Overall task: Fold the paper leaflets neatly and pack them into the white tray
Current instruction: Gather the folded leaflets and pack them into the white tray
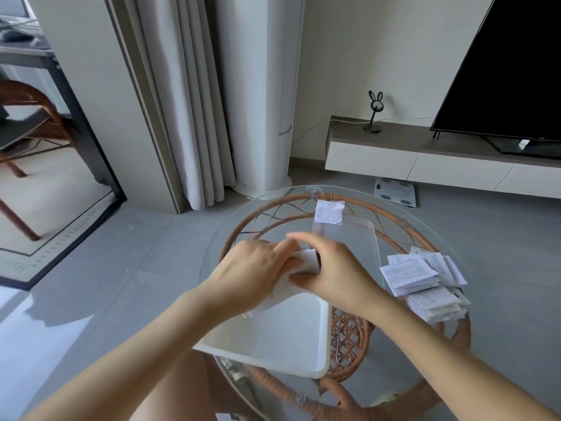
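Note:
Both my hands meet over the far end of the white tray (273, 338), which lies on a round glass table. My left hand (255, 268) and my right hand (337, 271) pinch one white paper leaflet (305, 262) between them; the part below hangs down toward the tray and is partly hidden by my fingers. A clear plastic lid or second tray (358, 238) lies just beyond. One partly folded leaflet (329, 211) rests at its far edge. A pile of several folded leaflets (425, 281) sits on the table's right side.
The glass table top (212, 256) rests on a wicker frame (352, 335) that shows through it. Grey tiled floor surrounds the table. Curtains and a white column stand behind, a low TV cabinet with a television at the right, a wooden chair at far left.

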Tool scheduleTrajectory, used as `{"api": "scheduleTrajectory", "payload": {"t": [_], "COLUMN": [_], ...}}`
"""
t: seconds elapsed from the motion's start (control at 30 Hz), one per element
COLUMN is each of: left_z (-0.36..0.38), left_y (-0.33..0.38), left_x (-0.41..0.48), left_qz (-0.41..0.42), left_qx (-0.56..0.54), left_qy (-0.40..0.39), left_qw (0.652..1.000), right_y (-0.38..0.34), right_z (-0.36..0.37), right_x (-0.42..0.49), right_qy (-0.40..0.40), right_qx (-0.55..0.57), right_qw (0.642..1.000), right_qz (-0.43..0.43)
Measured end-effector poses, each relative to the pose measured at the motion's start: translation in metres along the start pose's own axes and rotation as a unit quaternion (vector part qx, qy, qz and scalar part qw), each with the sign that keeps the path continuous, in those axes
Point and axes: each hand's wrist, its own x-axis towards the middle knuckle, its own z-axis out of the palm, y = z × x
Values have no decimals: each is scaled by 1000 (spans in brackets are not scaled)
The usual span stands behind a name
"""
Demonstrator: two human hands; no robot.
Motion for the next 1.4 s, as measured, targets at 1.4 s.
{"api": "scheduleTrajectory", "payload": {"t": [1.4], "left_z": [-4], "left_y": [-17], "left_x": [-80], "left_qz": [-348], "left_qx": [-82], "left_qy": [-177], "left_qw": [917], "right_y": [-5], "right_z": [74], "right_x": [33], "right_qy": [-94], "right_qx": [76], "right_qw": [969], "right_qz": [214]}}
